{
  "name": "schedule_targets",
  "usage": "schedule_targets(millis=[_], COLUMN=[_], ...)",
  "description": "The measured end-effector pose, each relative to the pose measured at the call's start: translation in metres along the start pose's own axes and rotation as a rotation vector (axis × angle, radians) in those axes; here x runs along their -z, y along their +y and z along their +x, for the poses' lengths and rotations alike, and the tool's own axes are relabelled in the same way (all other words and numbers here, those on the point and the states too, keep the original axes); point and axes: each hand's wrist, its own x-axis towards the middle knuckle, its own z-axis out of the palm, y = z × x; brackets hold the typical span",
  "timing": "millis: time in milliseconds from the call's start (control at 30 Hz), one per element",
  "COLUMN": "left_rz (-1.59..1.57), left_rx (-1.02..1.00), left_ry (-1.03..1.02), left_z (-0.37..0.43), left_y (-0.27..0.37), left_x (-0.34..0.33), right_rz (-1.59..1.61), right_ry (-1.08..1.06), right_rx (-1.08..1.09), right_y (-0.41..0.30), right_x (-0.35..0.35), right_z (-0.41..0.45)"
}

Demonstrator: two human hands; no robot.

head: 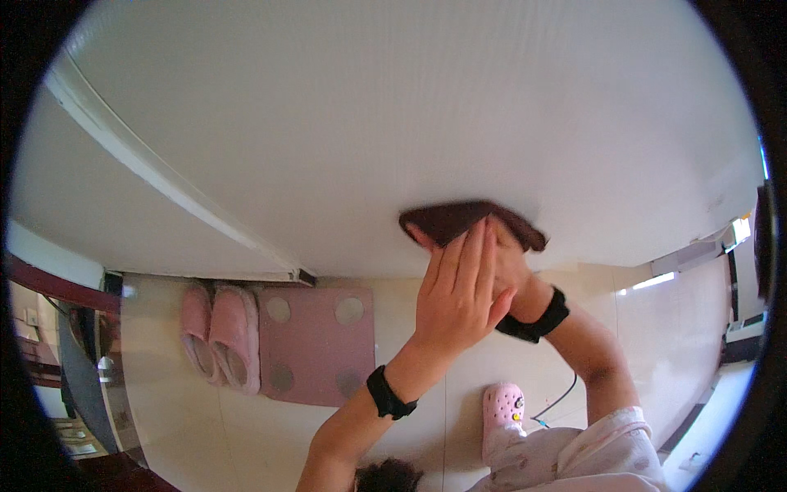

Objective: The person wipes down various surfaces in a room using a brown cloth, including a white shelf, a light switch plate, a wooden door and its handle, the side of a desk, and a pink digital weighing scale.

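A dark brown cloth lies pressed against a broad white panel, its right corner folded and blurred. My right hand is on the cloth, partly covered by my other hand. My left hand lies flat across it, fingers close together and pointing up toward the cloth's lower edge. Whether the left fingers grip any cloth is hidden. A pinkish patch, perhaps a fingertip, shows at the cloth's left end. Both wrists wear black bands.
Pink slippers and a pink bathroom scale stand on the pale tiled floor, left of my arms. Below is a pink clog on a foot, near a thin black cable. A white ridge crosses the panel at left.
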Motion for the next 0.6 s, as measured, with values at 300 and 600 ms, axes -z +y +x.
schedule_targets(millis=[300,600], left_rz=[-0.121,-0.212], left_rx=[0.001,0.004], left_ry=[-0.034,-0.082], left_z=[-0.02,-0.024], left_y=[-0.009,-0.007], left_x=[-0.017,-0.022], right_rz=[0.162,-0.08], right_ry=[-0.112,-0.166], right_rx=[-0.21,-0.038], right_y=[-0.009,-0.002], right_x=[0.002,-0.006], right_z=[-0.004,-0.024])
